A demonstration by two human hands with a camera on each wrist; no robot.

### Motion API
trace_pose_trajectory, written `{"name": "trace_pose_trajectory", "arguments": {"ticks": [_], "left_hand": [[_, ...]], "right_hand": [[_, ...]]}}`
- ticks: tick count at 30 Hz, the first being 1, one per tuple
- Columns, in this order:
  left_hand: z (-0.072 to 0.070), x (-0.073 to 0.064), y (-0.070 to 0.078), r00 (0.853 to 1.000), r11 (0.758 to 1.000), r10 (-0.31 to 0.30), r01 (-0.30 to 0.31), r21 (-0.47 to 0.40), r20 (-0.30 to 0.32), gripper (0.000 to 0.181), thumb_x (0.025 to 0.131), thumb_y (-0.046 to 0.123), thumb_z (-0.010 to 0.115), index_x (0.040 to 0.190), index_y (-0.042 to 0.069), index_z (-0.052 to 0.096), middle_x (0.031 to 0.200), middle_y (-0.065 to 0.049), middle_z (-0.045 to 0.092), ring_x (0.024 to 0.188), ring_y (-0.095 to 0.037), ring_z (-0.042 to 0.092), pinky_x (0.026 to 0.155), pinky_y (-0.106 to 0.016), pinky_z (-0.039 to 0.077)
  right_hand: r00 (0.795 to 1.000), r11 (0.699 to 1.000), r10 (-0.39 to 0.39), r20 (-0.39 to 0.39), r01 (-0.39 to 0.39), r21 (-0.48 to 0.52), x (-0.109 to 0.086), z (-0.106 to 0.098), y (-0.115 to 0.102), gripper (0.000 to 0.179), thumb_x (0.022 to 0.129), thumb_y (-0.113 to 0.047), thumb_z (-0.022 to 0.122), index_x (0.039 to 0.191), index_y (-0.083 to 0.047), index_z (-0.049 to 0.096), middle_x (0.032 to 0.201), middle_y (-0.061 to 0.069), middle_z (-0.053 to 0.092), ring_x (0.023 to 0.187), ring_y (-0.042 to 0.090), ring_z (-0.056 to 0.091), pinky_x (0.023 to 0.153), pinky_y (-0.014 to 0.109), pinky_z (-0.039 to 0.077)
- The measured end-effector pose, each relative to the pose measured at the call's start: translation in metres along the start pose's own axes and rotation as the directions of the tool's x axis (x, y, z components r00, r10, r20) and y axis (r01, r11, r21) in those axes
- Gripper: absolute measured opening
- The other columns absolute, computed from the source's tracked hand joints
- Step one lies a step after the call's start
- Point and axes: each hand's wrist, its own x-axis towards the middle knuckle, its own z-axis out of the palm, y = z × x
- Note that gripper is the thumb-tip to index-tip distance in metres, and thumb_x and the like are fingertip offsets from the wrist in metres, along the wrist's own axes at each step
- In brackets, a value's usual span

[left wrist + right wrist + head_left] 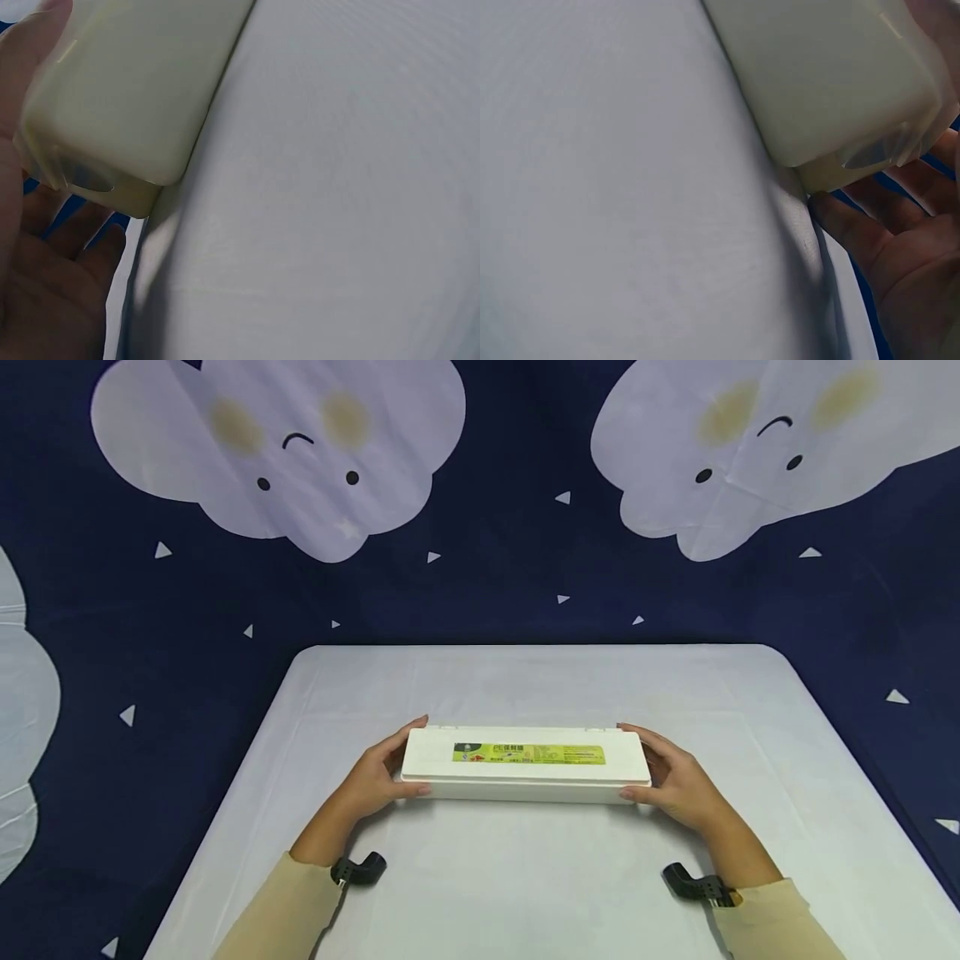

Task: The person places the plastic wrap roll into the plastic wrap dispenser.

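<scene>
A long white cling film box (525, 792) with a yellow-green label (528, 753) lies crosswise at the middle of the white table. My left hand (382, 774) grips its left end, thumb on the front side and fingers reaching round the back. At the opposite end my right hand (672, 779) holds it the same way. In the left wrist view the box's rounded corner (127, 112) shows beside the left palm (52, 292). The right wrist view has the other end (840, 90) close to the right fingers (885, 202). Whether its base touches the table I cannot tell.
The white cloth-covered table (525, 877) has rounded far corners. Behind and around it is a dark blue cloth (495, 602) with white clouds (285, 502) and small triangles. A black wrist camera (363, 868) sits at the left cuff, another camera (693, 885) at the right.
</scene>
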Motion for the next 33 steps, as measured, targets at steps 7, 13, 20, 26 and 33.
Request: {"name": "trace_pose_trajectory", "arguments": {"ticks": [7, 13, 20, 26, 33], "left_hand": [[0.002, 0.002, -0.001, 1.0, 1.0, -0.025, 0.024, -0.005, -0.012, 0.104, 0.075, 0.008, 0.098, 0.162, 0.019, 0.043, 0.162, -0.011, 0.044, 0.149, -0.024, 0.038, 0.121, -0.038, 0.029], [0.003, 0.005, 0.0, 0.999, 0.999, -0.024, 0.023, -0.026, -0.026, 0.103, 0.072, 0.01, 0.1, 0.159, 0.025, 0.048, 0.156, -0.003, 0.05, 0.146, -0.024, 0.042, 0.121, -0.041, 0.03], [-0.001, 0.006, 0.003, 1.0, 0.999, -0.028, 0.028, -0.041, 0.002, 0.104, 0.069, 0.009, 0.101, 0.157, 0.025, 0.049, 0.155, -0.001, 0.051, 0.145, -0.023, 0.043, 0.122, -0.037, 0.028], [-0.007, 0.006, 0.01, 0.998, 0.999, 0.023, -0.02, -0.044, 0.063, 0.106, 0.074, 0.005, 0.097, 0.162, 0.016, 0.04, 0.164, -0.01, 0.039, 0.151, -0.028, 0.034, 0.123, -0.038, 0.026], [-0.021, 0.011, 0.03, 0.998, 0.989, 0.029, -0.036, 0.141, 0.049, 0.092, 0.088, 0.016, 0.089, 0.164, 0.014, 0.037, 0.167, -0.006, 0.035, 0.155, -0.032, 0.026, 0.124, -0.053, 0.02]], "right_hand": [[1.0, 1.0, 0.012, -0.02, -0.012, -0.02, -0.001, -0.001, 0.001, 0.098, 0.076, 0.013, 0.089, 0.159, 0.002, 0.04, 0.159, 0.029, 0.039, 0.139, 0.007, 0.048, 0.103, 0.021, 0.048], [0.998, 0.998, 0.056, -0.017, -0.056, -0.017, -0.001, -0.004, 0.001, 0.099, 0.077, 0.009, 0.09, 0.16, -0.001, 0.038, 0.16, 0.027, 0.038, 0.139, 0.007, 0.047, 0.104, 0.021, 0.047], [0.994, 0.992, 0.11, -0.011, -0.11, -0.058, -0.003, -0.006, 0.0, 0.1, 0.079, 0.0, 0.093, 0.161, -0.002, 0.035, 0.159, 0.023, 0.04, 0.136, 0.006, 0.049, 0.103, 0.019, 0.047], [0.994, 0.993, 0.105, 0.005, -0.105, -0.046, -0.003, -0.008, -0.005, 0.103, 0.078, 0.002, 0.093, 0.162, -0.004, 0.034, 0.161, 0.021, 0.038, 0.14, 0.014, 0.048, 0.107, 0.021, 0.044], [1.0, 0.98, 0.023, 0.014, -0.02, -0.197, 0.006, -0.019, -0.021, 0.083, 0.092, 0.004, 0.078, 0.162, -0.007, 0.037, 0.163, 0.017, 0.038, 0.14, 0.029, 0.05, 0.11, 0.024, 0.043]]}}
